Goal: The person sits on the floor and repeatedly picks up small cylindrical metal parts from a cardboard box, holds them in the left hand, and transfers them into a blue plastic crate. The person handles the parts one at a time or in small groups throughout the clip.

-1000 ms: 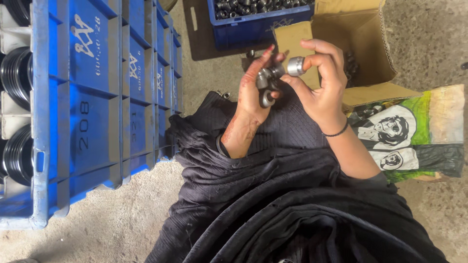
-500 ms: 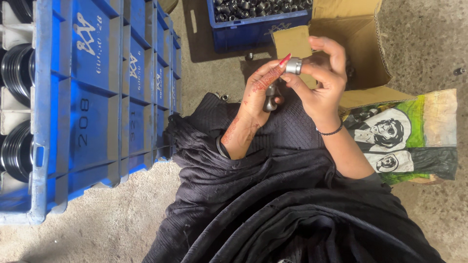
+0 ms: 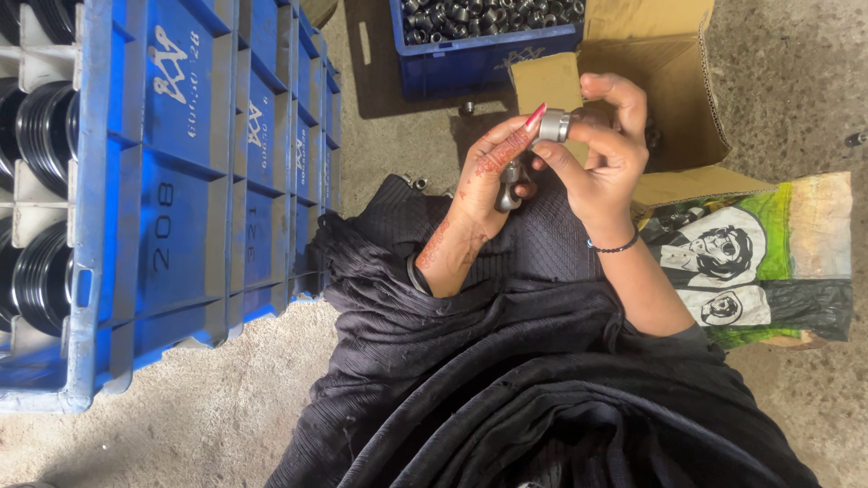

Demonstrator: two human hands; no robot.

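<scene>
My right hand [image 3: 601, 154] pinches a small silver metal ring [image 3: 553, 126] between thumb and fingers, raised over my lap. My left hand [image 3: 493, 172] has its index finger stretched up to touch the ring, and its curled fingers hold several dark metal parts [image 3: 508, 188] in the palm. Both hands sit above my black clothing [image 3: 506, 361], in front of an open cardboard box [image 3: 669, 81].
A blue crate [image 3: 479, 54] filled with small dark metal rings stands ahead. Tall blue crates [image 3: 199, 181] holding black round parts [image 3: 41, 126] line the left side. A printed sack [image 3: 759, 262] lies to the right on the concrete floor [image 3: 181, 425].
My right hand has lifted the silver ring slightly higher. My left index finger has straightened up to touch it, while the dark parts stayed in the left palm.
</scene>
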